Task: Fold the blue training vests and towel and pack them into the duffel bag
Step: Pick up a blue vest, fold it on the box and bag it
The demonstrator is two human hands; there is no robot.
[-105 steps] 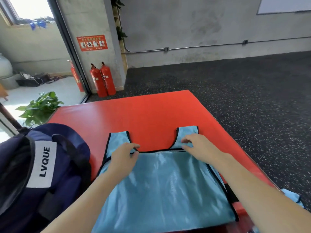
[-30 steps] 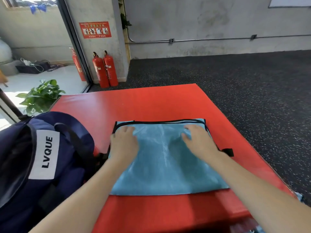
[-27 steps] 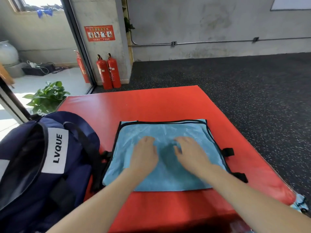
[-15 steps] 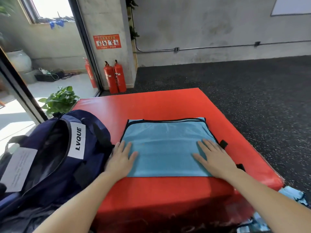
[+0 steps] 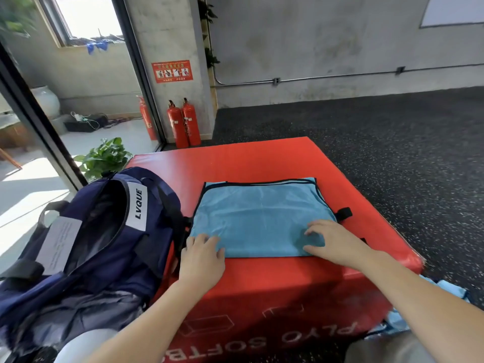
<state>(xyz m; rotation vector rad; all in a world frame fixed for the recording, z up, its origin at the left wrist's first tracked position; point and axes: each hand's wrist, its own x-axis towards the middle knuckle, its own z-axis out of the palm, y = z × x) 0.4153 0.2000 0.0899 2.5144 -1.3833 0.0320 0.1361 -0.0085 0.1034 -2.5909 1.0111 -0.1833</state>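
Observation:
A light-blue training vest (image 5: 259,216) with black trim lies folded in half on the red plyo box (image 5: 262,273). My left hand (image 5: 201,260) rests at the vest's near left corner, fingers on the cloth edge. My right hand (image 5: 335,242) sits on the near right corner, its fingers curled and pinching the fabric. The navy duffel bag (image 5: 86,247), marked LVQUE, stands unzipped on the left, touching the box. More light-blue cloth (image 5: 450,292) lies on the floor at lower right, partly hidden by my right arm.
Black speckled rubber floor (image 5: 392,142) surrounds the box on the right and behind. Red fire extinguishers (image 5: 183,124) stand by the concrete pillar. A potted plant (image 5: 104,155) sits behind the bag, next to a glass door frame.
The vest was folded in half, then smoothed. My hands slid to its near corners. In the last half second my right fingers curled onto the right corner and my left hand moved onto the left corner.

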